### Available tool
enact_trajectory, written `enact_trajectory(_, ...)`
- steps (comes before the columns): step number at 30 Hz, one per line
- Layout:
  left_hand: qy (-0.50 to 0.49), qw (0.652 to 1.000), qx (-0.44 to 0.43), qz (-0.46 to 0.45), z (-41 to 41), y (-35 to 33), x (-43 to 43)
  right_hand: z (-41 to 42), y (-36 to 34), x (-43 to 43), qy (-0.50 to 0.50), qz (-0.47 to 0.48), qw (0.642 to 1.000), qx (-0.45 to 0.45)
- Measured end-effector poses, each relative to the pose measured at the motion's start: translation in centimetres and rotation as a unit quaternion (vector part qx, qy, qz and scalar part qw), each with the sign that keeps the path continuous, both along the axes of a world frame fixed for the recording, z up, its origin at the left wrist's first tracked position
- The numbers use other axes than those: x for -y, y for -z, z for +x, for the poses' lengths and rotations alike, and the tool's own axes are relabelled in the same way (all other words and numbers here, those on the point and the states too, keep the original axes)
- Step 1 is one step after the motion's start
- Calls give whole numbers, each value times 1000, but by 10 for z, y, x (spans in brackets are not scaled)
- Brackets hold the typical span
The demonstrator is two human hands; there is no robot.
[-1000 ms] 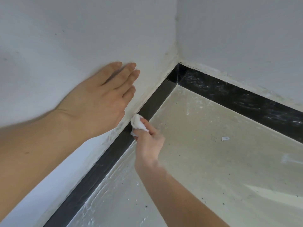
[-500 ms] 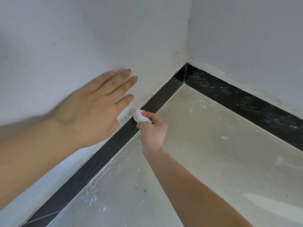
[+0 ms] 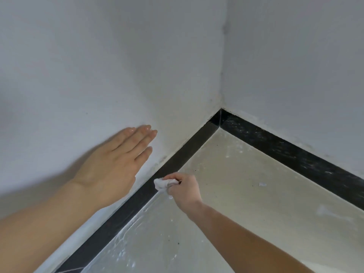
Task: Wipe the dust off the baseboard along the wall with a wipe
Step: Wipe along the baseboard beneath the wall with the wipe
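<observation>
A black baseboard (image 3: 126,211) runs along the foot of the left white wall to the room corner, where it meets a second black baseboard (image 3: 295,154) streaked with dust on the right wall. My right hand (image 3: 184,191) grips a crumpled white wipe (image 3: 161,184) and presses it against the left baseboard. My left hand (image 3: 116,164) lies flat on the left wall just above the baseboard, fingers straight and together.
The pale glossy floor (image 3: 246,194) carries white smears along the left baseboard, dark specks and a small white scrap (image 3: 262,184). The two walls meet in a corner (image 3: 221,111) ahead.
The view has shifted, so the corner sits lower and further right. My right hand's knuckles have turned up and the wipe now sits at the baseboard's lower edge; my left hand stays flat on the wall.
</observation>
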State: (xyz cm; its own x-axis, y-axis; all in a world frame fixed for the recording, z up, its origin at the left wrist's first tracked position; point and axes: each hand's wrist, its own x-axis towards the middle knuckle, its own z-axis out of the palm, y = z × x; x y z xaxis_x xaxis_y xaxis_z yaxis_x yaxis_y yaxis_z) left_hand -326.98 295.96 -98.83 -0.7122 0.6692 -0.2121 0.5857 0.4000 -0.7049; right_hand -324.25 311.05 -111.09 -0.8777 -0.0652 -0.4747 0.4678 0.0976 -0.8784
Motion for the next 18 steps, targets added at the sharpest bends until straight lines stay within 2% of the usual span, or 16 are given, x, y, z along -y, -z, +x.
enact_trajectory(4, -10, 995, 4, 99, -23, 16, -32, -19, -30, -70, -31, 110, 990, -83)
enact_trajectory(6, -10, 989, 11, 145, -36, 22, -56, -23, -39, -105, -53, 230, 964, -124)
enact_trajectory(7, -15, 990, 0, 140, -40, 27, -64, -24, -40, -121, -70, 309, 937, -146)
enact_trajectory(10, -21, 986, -34, 162, -47, 45, -90, -26, -44, -156, -154, 499, 838, -157)
enact_trajectory(12, -19, 985, -47, 166, -56, 53, -97, -38, -47, -163, -229, 592, 746, -201)
enact_trajectory(14, -26, 982, -52, 180, -64, 55, -95, -59, -47, -161, -281, 650, 653, -270)
enact_trajectory(18, -52, 992, -46, 105, -77, 58, -87, -101, -30, -147, -393, 724, 484, -297)
